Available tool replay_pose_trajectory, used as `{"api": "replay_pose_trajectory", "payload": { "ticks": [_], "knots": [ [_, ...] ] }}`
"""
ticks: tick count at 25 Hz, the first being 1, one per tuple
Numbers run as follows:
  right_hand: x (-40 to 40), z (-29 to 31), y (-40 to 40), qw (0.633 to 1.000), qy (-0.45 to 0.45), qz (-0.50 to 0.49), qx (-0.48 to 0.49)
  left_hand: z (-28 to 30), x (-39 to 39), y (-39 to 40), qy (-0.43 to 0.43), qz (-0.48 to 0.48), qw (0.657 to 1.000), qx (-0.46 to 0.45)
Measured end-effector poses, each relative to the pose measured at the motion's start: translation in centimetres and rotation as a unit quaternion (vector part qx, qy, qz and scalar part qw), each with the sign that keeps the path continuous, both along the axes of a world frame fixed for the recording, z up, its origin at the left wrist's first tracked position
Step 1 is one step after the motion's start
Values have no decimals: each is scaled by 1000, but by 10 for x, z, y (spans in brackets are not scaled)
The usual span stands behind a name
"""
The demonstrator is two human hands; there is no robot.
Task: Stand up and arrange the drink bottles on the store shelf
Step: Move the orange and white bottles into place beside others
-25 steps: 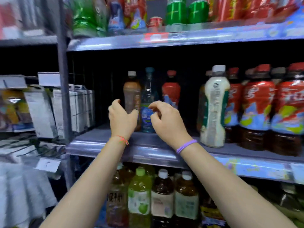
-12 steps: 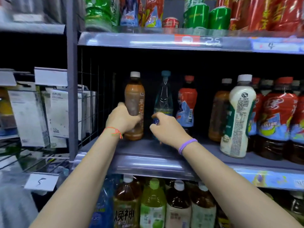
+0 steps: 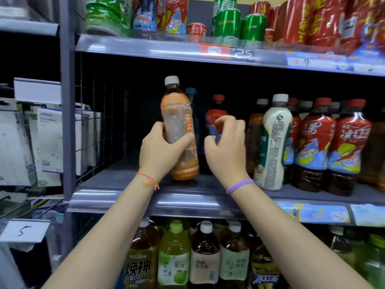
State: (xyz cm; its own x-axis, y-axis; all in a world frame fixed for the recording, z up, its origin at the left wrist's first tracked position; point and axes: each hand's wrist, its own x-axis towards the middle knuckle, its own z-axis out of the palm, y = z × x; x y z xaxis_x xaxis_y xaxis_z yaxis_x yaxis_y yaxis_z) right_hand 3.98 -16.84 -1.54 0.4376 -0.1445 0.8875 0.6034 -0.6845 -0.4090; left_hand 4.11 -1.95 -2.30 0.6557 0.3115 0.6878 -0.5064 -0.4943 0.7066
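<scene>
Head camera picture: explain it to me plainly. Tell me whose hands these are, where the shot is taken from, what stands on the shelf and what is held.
No machine here: a person wears one camera on the head, looking forward and down at their own bare hands. The left hand has its grip round an orange tea bottle, which stands at the front of the middle shelf. The right hand hovers beside it with curled fingers, holding nothing, in front of a blue-capped bottle and a red-labelled bottle. Further right stand a white bottle and more red-labelled ones.
</scene>
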Motion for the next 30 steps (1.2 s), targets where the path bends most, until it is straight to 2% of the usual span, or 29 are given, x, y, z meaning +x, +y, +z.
{"api": "replay_pose_trajectory", "payload": {
  "ticks": [3, 5, 6, 8, 10, 11, 15, 19, 22, 23, 25, 27, 30],
  "knots": [
    [-6, 2, -44, 980, -116, -156, 36, -1, -6, -36, -48, -33, 998, -3],
    [-8, 0, -81, 973, -109, -191, 68, -2, -8, -65, -64, -58, 996, -2],
    [-9, -2, -96, 978, -73, -179, 74, -3, -9, -78, -70, -65, 995, -1],
    [-7, -9, -114, 984, 54, -154, 65, -7, -8, -97, -81, -72, 994, 0],
    [-5, -18, -123, 972, 155, -178, 4, -11, -9, -111, -101, -65, 993, 5],
    [-6, -21, -126, 968, 169, -182, -27, -13, -10, -116, -113, -61, 992, 4],
    [4, -21, -119, 971, 222, -65, -64, -13, -13, -116, -138, -68, 988, 3],
    [8, -12, -108, 935, 321, 80, -125, -12, -16, -115, -138, -34, 990, -1],
    [4, -3, -107, 919, 345, 106, -158, -16, -13, -115, -125, -28, 992, 9],
    [4, -1, -110, 928, 318, 75, -178, -16, -14, -119, -125, -28, 992, 19],
    [6, 2, -112, 936, 233, -88, -247, -15, -13, -123, -124, -25, 991, 30],
    [12, 5, -110, 891, 213, -251, -314, -14, -8, -126, -108, -13, 993, 34],
    [34, 3, -105, 814, 268, -344, -385, -16, -3, -129, -87, 5, 996, 37]
  ]
}}
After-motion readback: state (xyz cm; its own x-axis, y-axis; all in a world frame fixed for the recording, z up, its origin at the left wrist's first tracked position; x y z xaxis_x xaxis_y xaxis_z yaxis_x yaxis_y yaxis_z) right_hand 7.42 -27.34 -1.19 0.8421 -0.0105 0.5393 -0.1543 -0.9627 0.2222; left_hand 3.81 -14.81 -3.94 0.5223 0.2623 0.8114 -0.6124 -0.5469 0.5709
